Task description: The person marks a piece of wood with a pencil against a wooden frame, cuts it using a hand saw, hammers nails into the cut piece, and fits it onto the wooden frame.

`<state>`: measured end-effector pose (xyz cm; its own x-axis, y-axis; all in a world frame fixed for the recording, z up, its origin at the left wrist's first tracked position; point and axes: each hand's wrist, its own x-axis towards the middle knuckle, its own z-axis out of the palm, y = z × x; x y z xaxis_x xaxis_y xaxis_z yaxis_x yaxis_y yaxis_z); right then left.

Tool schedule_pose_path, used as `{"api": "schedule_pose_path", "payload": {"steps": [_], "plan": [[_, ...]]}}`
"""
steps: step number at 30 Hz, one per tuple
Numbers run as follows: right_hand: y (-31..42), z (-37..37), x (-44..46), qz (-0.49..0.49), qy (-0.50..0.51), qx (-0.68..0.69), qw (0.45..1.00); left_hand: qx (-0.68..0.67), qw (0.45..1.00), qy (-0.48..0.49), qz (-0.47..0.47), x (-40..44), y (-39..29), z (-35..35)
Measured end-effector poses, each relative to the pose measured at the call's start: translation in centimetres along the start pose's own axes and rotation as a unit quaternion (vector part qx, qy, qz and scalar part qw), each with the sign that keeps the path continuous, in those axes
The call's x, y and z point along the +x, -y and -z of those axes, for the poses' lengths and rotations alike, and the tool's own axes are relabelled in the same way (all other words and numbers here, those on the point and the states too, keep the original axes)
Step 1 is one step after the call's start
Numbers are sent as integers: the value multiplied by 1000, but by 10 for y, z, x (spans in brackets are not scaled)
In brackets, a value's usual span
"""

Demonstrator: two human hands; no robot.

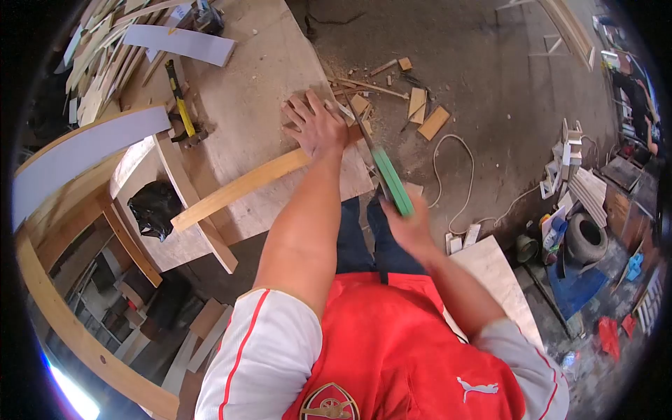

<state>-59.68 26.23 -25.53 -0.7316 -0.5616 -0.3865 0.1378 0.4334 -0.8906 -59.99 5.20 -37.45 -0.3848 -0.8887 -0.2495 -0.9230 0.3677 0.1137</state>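
A long wooden strip (245, 186) lies slantwise across the plywood workbench (245, 91), its right end at the bench's edge. My left hand (318, 127) presses on the strip near that end, fingers spread over the wood and bench. In my right hand (409, 227) is the green handle of a saw (392, 178). The saw's narrow blade runs up from the handle and crosses the strip's right end, just right of my left hand. Whether the blade has cut into the wood cannot be made out.
A hammer (180, 105) with a yellow and black handle, a black plastic bag (155, 208) and a curved wooden frame (77, 329) are at the left. Offcuts (434, 122) and a cord (470, 164) lie on the floor. A person (649, 129) is at the far right.
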Motion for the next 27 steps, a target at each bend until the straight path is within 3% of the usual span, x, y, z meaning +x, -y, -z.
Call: {"api": "schedule_pose_path", "payload": {"steps": [1,4,6,8,10,11,14,16,20,23,25,27], "plan": [[2,-10,36,-54,45,-49,996,1,1000,13,-6,-10,4,-1],[8,-8,39,-36,37,-64,997,-1,1000,-10,-13,-4,4,2],[8,1,4,39,-12,-37,998,11,998,-62,-16,-1,5,-11],[-4,2,-3,61,-11,-29,998,4,1000,-31,-2,3,2,-1],[-26,-6,34,-28,65,-129,989,5,1000,9,-3,-19,5,0],[-3,-11,48,-56,43,-58,996,1,1000,7,-3,-14,4,5],[20,10,1,54,-20,-41,998,-7,1000,6,-3,-3,0,8],[11,7,3,62,-19,-19,998,-2,1000,1,-1,-1,0,3],[3,-6,45,-34,43,-82,995,-18,1000,-15,-16,0,3,2],[12,5,-11,43,-14,4,999,-8,1000,-10,-10,1,0,6],[9,5,-7,66,-36,-19,997,-6,999,-30,-13,-2,2,-3],[-13,-14,39,-5,11,-49,999,-9,1000,-12,-16,-7,6,-2]]}}
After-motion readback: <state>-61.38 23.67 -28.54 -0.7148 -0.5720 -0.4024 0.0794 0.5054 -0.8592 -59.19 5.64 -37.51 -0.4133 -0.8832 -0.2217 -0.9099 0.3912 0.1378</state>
